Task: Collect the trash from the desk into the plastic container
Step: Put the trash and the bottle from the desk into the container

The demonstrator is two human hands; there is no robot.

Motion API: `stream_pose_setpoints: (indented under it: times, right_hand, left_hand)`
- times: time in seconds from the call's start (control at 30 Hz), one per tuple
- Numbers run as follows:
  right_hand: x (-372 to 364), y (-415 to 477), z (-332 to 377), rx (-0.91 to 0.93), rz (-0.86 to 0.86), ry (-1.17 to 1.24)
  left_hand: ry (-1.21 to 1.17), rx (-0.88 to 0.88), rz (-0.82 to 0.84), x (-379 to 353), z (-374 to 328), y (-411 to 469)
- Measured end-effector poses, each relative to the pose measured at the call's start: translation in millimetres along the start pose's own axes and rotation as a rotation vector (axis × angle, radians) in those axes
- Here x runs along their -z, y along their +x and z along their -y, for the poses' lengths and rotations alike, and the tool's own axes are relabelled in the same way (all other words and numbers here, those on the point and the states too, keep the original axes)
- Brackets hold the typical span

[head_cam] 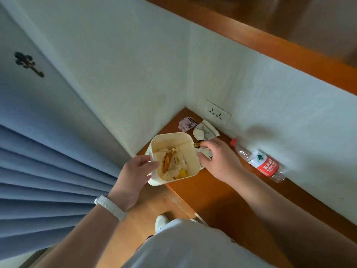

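- Orange-brown wooden desk [212,190]: runs along the white wall. The remaining trash sits at its far left corner and along its back edge.
- Cream rectangular plastic container [170,140]: at the desk's left edge, and it looks to hang partly past that edge. It already holds a brown peel, white tissue and yellow scraps.
- Clear plastic water bottle with red cap and red label [258,161]: lies on its side against the back edge, apart from the container. Risk: it may roll when nudged, and it looks long for the container, so it could tip out.
- Left hand [135,171]: pinches the container's near-left rim, thumb inside. Risk: a one-point grip at the rim lets the container tilt and spill toward the floor.
- Right hand [218,157]: fingers curled round a crumpled white tissue [206,152], just beside the container's right wall. Risk: a release short of the rim would drop the tissue between wall and desk.
- White crumpled printed wrapper [204,130] and purple-and-white wrapper [186,123]: in the far left corner, beyond the container, not yet collected. Reaching over could knock the container.
- Small dark-yellow scrap [199,144]: at the right hand's fingertips. Cannot tell whether it is held.
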State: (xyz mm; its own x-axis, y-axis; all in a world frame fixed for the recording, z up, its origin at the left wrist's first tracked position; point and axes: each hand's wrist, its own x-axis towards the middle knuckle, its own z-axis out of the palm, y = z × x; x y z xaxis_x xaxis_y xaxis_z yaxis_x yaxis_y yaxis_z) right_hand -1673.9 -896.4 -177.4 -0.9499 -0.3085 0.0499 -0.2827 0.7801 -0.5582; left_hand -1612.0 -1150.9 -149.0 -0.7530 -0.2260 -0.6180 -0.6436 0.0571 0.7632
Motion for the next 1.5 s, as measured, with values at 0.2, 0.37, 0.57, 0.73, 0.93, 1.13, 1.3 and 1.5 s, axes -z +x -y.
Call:
stream_pose_setpoints:
  times: [0.2,0.37,0.57,0.73,0.93,1.13,1.3,1.5]
  right_hand:
    - [-31.0,8.1,-47.8,-0.164,0.303,-0.216]
    - [-63.8,13.5,-65.7,-0.112,0.339,-0.31]
    - [-91.1,22.1,-66.9,-0.05,0.327,-0.445]
    - [-100.2,16.4,-72.1,-0.024,0.303,-0.483]
    - [-101.0,20.3,-75.7,-0.022,0.359,-0.379]
    - [-92.7,18.6,-79.1,0.056,0.288,-0.364]
    - [-78.2,20.4,-67.4,0.004,0.111,-0.261]
    - [-20.8,19.6,-26.1,-0.003,-0.233,0.041]
  left_hand:
    - [-0.099,0.033,-0.058,12.9,11.3,2.6]
    - [-0.167,0.066,-0.115,21.0,20.7,3.9]
    - [-0.179,0.084,-0.172,23.8,28.4,0.7]
    - [-0.174,0.101,-0.19,21.9,29.5,-1.6]
    - [-0.158,0.09,-0.186,14.5,24.0,-6.2]
    - [-0.135,0.071,-0.181,15.1,19.1,-11.3]
    - [-0.122,0.054,-0.187,17.0,12.6,-14.1]
    - [-0.057,0.025,-0.149,12.6,6.7,-9.3]
